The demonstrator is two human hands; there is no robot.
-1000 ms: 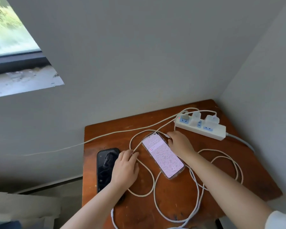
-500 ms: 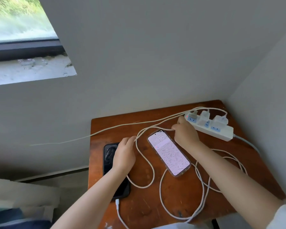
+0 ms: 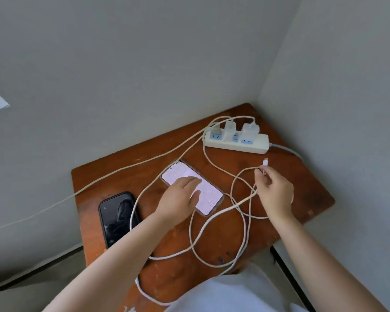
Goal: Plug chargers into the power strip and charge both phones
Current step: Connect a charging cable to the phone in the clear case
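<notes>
A white power strip (image 3: 256, 145) lies at the table's far right corner with three white chargers (image 3: 229, 129) plugged in. A phone with a lit pink screen (image 3: 209, 197) lies mid-table, and my left hand (image 3: 180, 198) rests flat on it with straight fingers. A black phone (image 3: 113, 216) with a dark screen lies at the left edge. My right hand (image 3: 271, 188) pinches a white cable just below its free connector (image 3: 265, 162), held above the table right of the lit phone. Loops of white cable (image 3: 212, 262) sprawl over the wood.
The small brown wooden table (image 3: 131, 170) stands in a corner between two grey walls. One long cable (image 3: 54, 203) runs off the table's left side. The strip's own cord (image 3: 288, 150) leaves to the right. My white clothing (image 3: 230, 293) shows at the bottom.
My left hand moved from the black phone onto the lit phone. My right hand left the area by the strip and lifted a cable end to the right. The camera swung right.
</notes>
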